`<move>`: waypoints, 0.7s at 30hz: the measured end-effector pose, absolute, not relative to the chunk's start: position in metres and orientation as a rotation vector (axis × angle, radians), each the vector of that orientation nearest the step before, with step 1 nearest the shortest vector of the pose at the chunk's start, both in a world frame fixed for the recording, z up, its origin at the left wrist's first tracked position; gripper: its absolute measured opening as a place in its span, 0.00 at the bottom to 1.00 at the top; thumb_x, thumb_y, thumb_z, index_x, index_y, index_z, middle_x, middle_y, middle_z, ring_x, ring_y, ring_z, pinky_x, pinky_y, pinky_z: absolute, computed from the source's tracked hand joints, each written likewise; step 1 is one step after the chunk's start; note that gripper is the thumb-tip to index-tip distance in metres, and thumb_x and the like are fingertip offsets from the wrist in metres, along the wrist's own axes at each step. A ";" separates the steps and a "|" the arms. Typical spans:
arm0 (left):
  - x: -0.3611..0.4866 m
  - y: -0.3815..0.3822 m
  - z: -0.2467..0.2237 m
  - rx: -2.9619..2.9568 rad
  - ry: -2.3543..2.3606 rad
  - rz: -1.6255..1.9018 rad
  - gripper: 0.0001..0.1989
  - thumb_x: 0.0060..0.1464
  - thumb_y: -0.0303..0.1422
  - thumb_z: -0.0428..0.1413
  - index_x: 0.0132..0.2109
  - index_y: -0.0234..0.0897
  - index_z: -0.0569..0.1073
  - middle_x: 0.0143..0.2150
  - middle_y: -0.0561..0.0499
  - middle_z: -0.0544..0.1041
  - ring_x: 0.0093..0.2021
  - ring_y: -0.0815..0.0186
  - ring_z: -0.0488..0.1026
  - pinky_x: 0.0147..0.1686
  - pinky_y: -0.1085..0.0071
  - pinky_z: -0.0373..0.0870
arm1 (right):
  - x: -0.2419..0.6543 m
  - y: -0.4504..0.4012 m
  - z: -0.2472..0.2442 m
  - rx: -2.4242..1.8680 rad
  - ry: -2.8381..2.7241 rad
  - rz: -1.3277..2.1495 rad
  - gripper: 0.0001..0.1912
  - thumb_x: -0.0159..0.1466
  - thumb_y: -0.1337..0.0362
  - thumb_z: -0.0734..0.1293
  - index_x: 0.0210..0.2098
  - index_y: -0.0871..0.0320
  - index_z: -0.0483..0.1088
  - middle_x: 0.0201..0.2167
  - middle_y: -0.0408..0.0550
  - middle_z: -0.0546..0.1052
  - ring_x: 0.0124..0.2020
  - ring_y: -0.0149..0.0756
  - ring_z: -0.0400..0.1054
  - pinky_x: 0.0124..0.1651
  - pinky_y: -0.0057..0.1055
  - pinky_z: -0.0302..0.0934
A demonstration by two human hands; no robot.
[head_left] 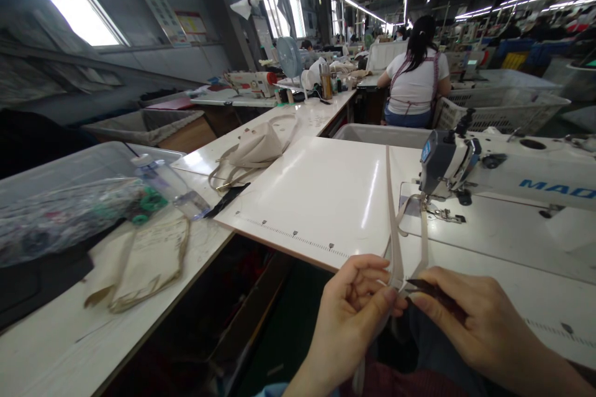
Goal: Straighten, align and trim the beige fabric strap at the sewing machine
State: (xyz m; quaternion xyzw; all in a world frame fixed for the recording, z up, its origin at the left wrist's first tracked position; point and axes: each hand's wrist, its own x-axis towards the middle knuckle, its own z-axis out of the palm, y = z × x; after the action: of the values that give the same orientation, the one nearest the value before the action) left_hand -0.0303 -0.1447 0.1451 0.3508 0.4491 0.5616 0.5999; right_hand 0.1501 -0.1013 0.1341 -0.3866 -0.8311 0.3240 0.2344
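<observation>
Narrow beige fabric strap, low in the frame right of centre, running up over the white sewing table toward the needle of the grey-white sewing machine. Pinched at its near end by left hand, thumb and fingers closed on it. Right hand touching the same end, fingers together around a small dark tool, perhaps thread snips. At left, beige cloth bag and clear plastic bottle. Far off, upper right, seated person in white shirt.
</observation>
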 end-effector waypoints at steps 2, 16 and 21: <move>-0.030 -0.144 0.145 0.815 1.036 1.304 0.17 0.47 0.33 0.63 0.43 0.32 0.70 0.32 0.49 0.75 0.31 0.67 0.75 0.32 0.72 0.73 | 0.154 -0.100 0.130 -0.963 -2.334 0.602 0.07 0.65 0.61 0.60 0.35 0.57 0.66 0.24 0.42 0.72 0.25 0.31 0.67 0.29 0.29 0.54; -0.034 -0.144 0.147 0.825 1.089 1.240 0.17 0.46 0.34 0.64 0.41 0.32 0.70 0.29 0.49 0.76 0.28 0.66 0.74 0.24 0.75 0.71 | 0.165 -0.074 0.140 -0.633 -2.614 -0.177 0.03 0.65 0.64 0.62 0.38 0.57 0.64 0.24 0.40 0.71 0.25 0.35 0.64 0.33 0.35 0.48; -0.038 -0.143 0.149 0.854 1.069 1.128 0.16 0.46 0.35 0.64 0.39 0.32 0.71 0.24 0.51 0.75 0.22 0.71 0.71 0.22 0.78 0.68 | 0.157 -0.071 0.147 -0.518 -2.665 -0.117 0.04 0.65 0.65 0.61 0.36 0.59 0.65 0.23 0.41 0.69 0.23 0.33 0.63 0.29 0.35 0.50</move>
State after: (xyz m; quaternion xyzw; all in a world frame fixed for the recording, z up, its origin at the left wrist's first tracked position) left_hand -0.0376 -0.1426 0.1494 0.3730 0.4671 0.4932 0.6320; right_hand 0.1568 -0.0707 0.1473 -0.1863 -0.9588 -0.0422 0.2104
